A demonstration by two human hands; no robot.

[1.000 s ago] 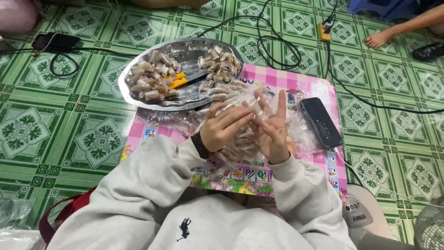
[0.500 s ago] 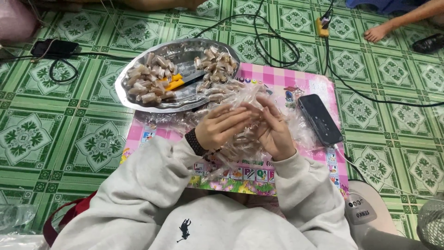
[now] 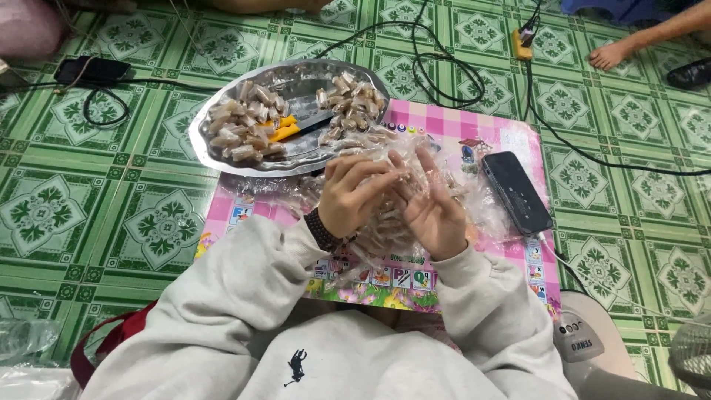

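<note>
My left hand (image 3: 354, 194) and my right hand (image 3: 433, 209) meet over a pile of clear plastic wrappers (image 3: 385, 222) on a pink printed mat (image 3: 481, 133). The fingers of both hands pinch one small clear-wrapped piece (image 3: 396, 181) between them. The right palm faces up with its fingers spread. A round metal tray (image 3: 296, 78) beyond the hands holds several brown wrapped sweets (image 3: 248, 130) and a yellow-handled cutter (image 3: 285, 130).
A black phone (image 3: 516, 191) lies on the mat's right side with a cable. Black cords loop over the green tiled floor (image 3: 111, 222). Another person's bare foot (image 3: 611, 53) is at the top right. A white fan base (image 3: 585, 341) stands at the lower right.
My right hand's raised finger came down and the hand turned palm up. Both hands stayed over the wrapper pile, fingers working the same small piece.
</note>
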